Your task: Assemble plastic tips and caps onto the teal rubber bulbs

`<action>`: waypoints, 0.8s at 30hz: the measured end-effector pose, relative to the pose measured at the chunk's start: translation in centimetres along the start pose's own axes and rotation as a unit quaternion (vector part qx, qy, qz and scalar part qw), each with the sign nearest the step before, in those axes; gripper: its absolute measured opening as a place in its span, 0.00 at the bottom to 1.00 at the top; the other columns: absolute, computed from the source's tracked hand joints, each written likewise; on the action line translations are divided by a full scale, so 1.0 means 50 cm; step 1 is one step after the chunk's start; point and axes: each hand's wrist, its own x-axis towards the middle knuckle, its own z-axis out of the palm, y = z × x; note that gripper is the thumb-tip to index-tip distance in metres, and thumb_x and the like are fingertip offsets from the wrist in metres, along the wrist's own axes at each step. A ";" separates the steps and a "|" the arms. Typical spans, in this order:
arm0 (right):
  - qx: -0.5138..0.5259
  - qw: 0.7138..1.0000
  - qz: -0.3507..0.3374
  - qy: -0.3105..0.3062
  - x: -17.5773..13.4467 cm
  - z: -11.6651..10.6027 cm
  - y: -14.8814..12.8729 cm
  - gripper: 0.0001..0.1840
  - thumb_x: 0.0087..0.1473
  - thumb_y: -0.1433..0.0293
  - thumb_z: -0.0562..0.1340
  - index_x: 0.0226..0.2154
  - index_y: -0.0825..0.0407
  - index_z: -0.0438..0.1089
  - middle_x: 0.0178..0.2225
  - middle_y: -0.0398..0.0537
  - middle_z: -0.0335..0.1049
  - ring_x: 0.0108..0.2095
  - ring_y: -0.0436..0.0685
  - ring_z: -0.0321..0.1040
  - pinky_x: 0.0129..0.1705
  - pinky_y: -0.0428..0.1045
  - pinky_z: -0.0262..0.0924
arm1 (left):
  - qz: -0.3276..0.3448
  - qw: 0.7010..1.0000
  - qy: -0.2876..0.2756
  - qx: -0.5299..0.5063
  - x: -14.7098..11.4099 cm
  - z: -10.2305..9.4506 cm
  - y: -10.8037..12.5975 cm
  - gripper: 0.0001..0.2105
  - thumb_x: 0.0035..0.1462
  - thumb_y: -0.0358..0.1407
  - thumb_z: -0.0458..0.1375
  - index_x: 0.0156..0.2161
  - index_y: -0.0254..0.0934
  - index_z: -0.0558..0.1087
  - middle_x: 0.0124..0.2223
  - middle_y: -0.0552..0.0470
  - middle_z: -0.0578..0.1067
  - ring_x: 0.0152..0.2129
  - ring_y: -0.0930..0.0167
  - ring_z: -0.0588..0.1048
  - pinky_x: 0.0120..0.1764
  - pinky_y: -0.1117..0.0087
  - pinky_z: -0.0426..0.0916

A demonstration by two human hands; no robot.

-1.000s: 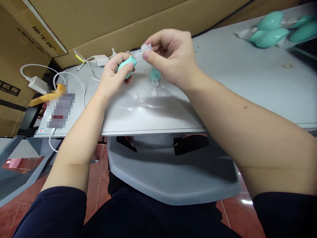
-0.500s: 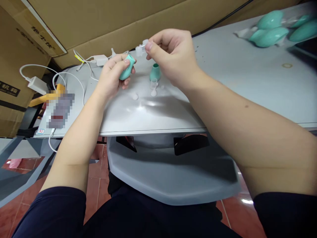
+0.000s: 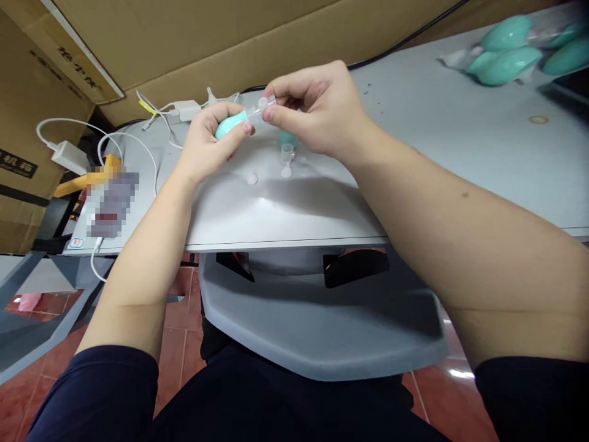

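Observation:
My left hand grips a teal rubber bulb above the grey table, its neck pointing right. My right hand pinches a small clear plastic tip between thumb and forefinger, and the tip meets the bulb's neck. Just below my right hand a second teal bulb stands on the table, mostly hidden. A clear plastic piece stands upright in front of it. A small white disc lies to its left.
Several teal bulbs in clear wrapping lie at the far right. White chargers and cables sit at the left near a blurred item. Cardboard boxes stand behind the table. A grey tray rests under the table's front edge.
Half a second ago the clear tip was held apart from the bulb. My right hand has since come down and left, bringing the tip against the bulb's neck.

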 end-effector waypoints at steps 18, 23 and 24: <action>-0.134 0.990 -0.029 -0.015 -0.021 0.007 -0.036 0.13 0.62 0.82 0.71 0.35 0.47 0.83 0.28 0.42 0.70 0.32 0.55 0.62 0.38 0.54 0.60 | 0.038 0.993 0.033 0.108 -0.007 -0.009 0.003 0.13 0.63 0.50 0.68 0.42 0.43 0.80 0.37 0.50 0.83 0.39 0.59 0.85 0.47 0.58 0.81; -0.053 0.998 -0.016 -0.002 -0.023 0.013 -0.030 0.14 0.62 0.83 0.71 0.36 0.47 0.85 0.28 0.41 0.70 0.31 0.54 0.59 0.36 0.53 0.56 | 0.024 0.996 0.041 0.073 -0.007 -0.013 0.007 0.14 0.60 0.53 0.70 0.41 0.45 0.81 0.33 0.51 0.81 0.37 0.59 0.83 0.43 0.59 0.80; -0.039 0.999 -0.006 -0.007 -0.023 0.012 -0.026 0.13 0.62 0.81 0.72 0.36 0.46 0.85 0.28 0.40 0.70 0.31 0.54 0.59 0.36 0.53 0.56 | 0.024 0.997 0.039 0.065 -0.007 -0.015 0.008 0.15 0.60 0.53 0.71 0.40 0.46 0.81 0.32 0.51 0.80 0.36 0.59 0.83 0.42 0.59 0.80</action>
